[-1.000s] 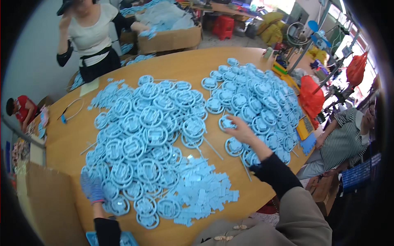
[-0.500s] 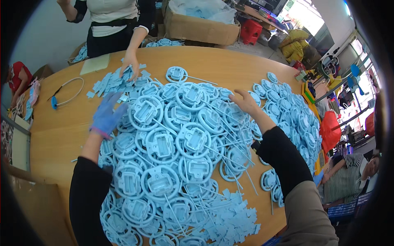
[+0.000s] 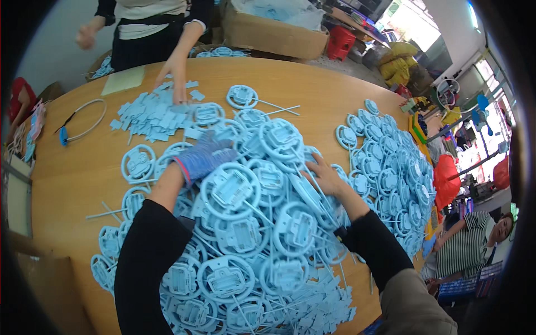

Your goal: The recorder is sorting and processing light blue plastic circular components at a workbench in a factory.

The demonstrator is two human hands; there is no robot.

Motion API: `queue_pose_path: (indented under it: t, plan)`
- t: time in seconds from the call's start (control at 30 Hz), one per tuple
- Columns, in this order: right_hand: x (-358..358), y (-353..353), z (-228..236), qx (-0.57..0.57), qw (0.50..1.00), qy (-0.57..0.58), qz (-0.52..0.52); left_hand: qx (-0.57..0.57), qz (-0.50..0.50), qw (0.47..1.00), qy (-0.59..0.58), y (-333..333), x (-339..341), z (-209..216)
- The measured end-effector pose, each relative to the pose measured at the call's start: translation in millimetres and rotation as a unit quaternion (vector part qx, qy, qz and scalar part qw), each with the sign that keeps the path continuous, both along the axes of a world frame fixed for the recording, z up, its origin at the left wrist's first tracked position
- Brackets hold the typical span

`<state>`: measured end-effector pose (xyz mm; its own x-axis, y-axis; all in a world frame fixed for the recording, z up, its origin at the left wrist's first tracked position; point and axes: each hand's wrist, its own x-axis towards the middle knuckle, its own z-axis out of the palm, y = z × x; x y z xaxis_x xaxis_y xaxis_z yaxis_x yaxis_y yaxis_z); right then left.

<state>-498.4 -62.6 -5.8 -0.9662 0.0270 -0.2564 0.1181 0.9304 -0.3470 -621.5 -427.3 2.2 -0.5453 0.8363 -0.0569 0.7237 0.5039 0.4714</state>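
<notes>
A large heap of light-blue plastic ring pieces (image 3: 231,190), with recessed rectangular centres and thin stems, lies on the table before me. My left hand (image 3: 206,158), in a blue knit glove, presses against the heap's upper left side with fingers stretched to the right. Bare and with its fingers apart, my right hand (image 3: 325,176) rests against the heap's right side. Some ring pieces between the hands are tilted on edge. Small flat light-blue pieces (image 3: 324,304) are strewn at the heap's near right.
Across the table, a co-worker's hand (image 3: 177,78) reaches to a pile of flat blue pieces (image 3: 151,116). A second heap of ring pieces (image 3: 391,173) lies on the right. A cable loop (image 3: 84,134) is at far left. Behind the table stands a cardboard box (image 3: 273,33); another person sits at right.
My left hand has moved right onto the heap, and my right hand has come down and left against it. The ring pieces between them are bunched higher, while several on the left lie apart.
</notes>
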Motion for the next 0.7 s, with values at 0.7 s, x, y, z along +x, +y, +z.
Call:
queue_pose_path:
  t: [0.7]
  plan:
    - [-215, -30, 8, 0.137, 0.958, 0.18, 0.174, -0.134, 0.255, 0.936, 0.201, 17, -52, 1]
